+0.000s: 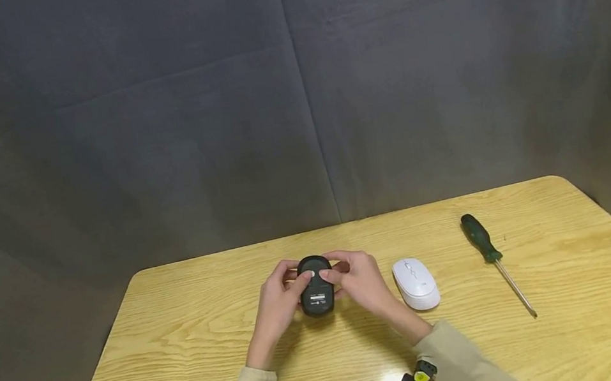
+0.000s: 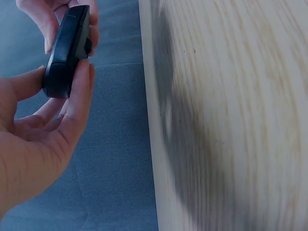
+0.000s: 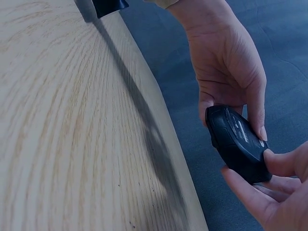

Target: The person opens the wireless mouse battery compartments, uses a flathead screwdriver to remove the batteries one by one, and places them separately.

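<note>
One left hand (image 1: 279, 298) gripped one black mouse (image 1: 318, 304) by its left side, underside up between the hands, one right hand (image 1: 363, 279) gripped its right side, one white mouse (image 1: 416, 283) sat right of that hand, one green-handled screwdriver (image 1: 481, 240) lay farther right.

From left to right came a held mouse (image 1: 318, 303), a second mouse (image 1: 416, 285) and a screwdriver (image 1: 490, 254).
The held mouse was above the table (image 1: 185, 335), between the left hand (image 1: 277, 303) and the right hand (image 1: 366, 282); the second mouse lay on the table, right of that hand. Farther right on it lay the screwdriver, handle toward the back, tip toward the front. Behind the table hung a curtain (image 1: 188, 135).
</note>
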### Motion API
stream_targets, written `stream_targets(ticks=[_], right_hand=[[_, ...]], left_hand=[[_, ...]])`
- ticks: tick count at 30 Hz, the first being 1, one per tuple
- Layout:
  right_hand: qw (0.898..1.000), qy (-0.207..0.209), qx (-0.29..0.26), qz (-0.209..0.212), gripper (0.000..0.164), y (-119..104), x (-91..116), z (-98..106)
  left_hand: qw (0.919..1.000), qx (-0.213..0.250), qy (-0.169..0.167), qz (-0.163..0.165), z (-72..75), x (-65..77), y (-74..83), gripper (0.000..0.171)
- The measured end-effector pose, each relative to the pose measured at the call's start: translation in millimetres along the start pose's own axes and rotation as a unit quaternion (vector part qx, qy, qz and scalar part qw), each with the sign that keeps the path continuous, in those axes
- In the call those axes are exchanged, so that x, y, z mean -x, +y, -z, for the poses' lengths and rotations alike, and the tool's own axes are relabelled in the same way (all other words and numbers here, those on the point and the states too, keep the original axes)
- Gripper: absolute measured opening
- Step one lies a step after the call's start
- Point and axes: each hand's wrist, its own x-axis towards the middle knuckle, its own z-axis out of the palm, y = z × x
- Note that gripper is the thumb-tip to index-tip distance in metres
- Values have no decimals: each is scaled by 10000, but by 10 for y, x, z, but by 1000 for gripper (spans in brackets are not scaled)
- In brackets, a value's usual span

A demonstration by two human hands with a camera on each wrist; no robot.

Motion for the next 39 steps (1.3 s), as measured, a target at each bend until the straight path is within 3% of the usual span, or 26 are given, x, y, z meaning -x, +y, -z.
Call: stream_targets(ticks=[8,12,39], right_hand=[[9980,-116,-508,-367,37,8,10,16],[9973,-260,-508,-470,38,24,14,28],[9993,285,244,79,26,24,20,-16]], left_hand=[[9992,331,90,181,-10,-3,12,35],[9991,381,74,170,-29,10,32,37],[9993,324,-186,25,-26,18,54,31]])
